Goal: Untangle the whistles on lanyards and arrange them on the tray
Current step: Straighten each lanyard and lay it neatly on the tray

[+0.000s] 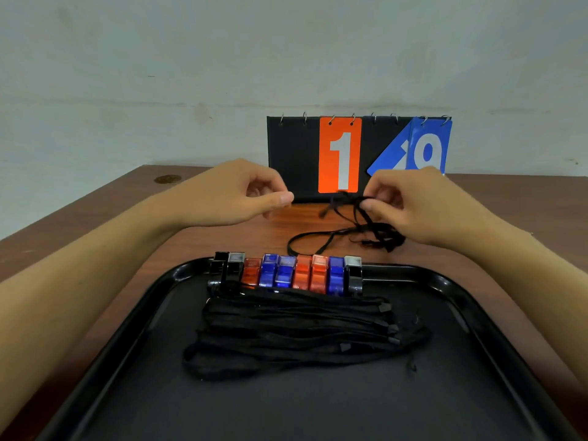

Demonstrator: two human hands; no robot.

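— Pinching anything, those hands?
— Right hand [410, 206]: fingers [370, 205] closed on the cord tangle [359, 230], right of frame centre above the table [95, 218]. Left hand [235, 194]: fingers curled, thumb and forefinger together; whether they grip a strand, I cannot tell.
— And the whistles [286, 272]?
— Nine in a row at the tray [445, 284] top edge, lanyards [296, 332] bundled below. Scoreboard [340, 154] stands behind.

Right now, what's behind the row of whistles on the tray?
Behind the whistles is bare table, then a tangled lanyard held in the right hand. A scoreboard stands farther back. That lanyard's whistle isn't visible.
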